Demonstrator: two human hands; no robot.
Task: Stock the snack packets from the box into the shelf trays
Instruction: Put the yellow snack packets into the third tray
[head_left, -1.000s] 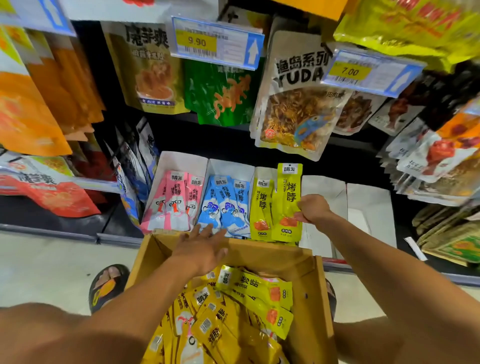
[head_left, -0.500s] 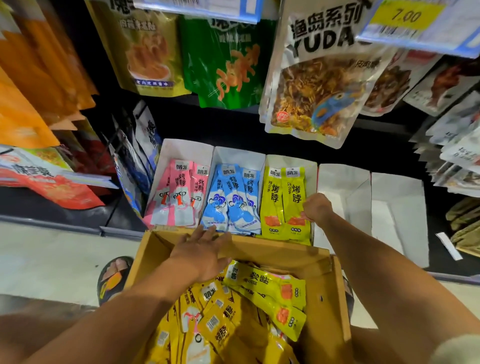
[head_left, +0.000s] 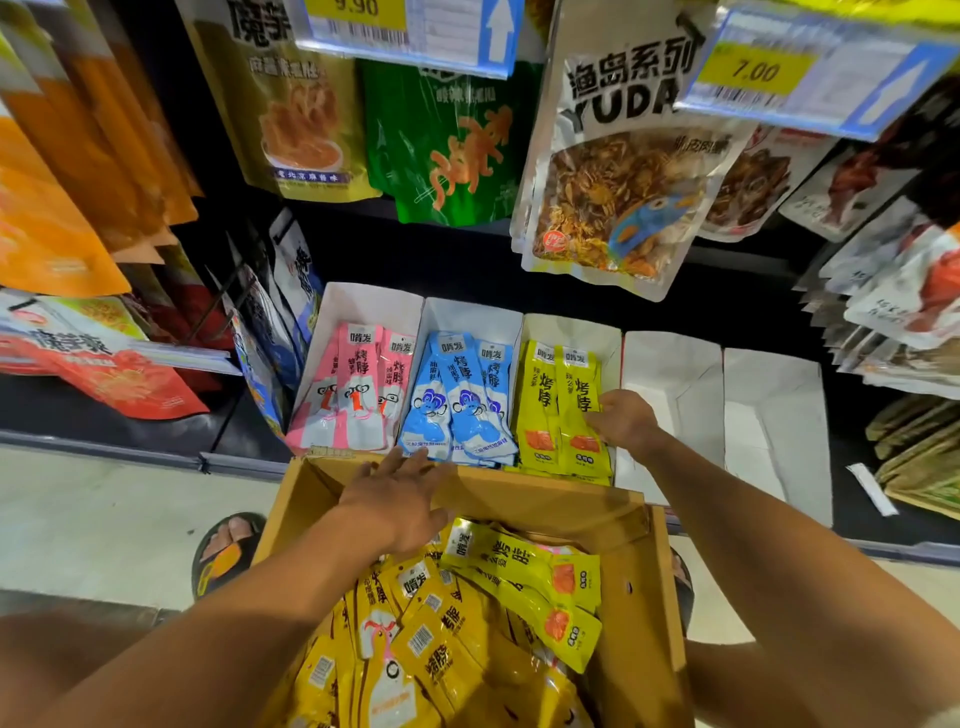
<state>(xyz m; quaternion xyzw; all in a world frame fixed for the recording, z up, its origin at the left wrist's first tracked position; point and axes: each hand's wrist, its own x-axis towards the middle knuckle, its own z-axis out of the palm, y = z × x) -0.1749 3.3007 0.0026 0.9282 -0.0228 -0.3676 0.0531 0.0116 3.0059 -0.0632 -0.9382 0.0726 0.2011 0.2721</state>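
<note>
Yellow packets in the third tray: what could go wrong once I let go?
1. The yellow packets lie sloped, their lower ends at the front lip of the tray; when the right hand lets go they may slide forward.
2. The left hand, flat on the box rim, seems to steady it; lifting it might tip the box.

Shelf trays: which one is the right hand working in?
The third tray from left: the right hand holds its yellow packets. Others hold pink packets, blue packets or nothing.

Glossy plastic snack packets (head_left: 576, 410), matt brown cardboard box (head_left: 639, 587), white paperboard trays (head_left: 670, 374).
</note>
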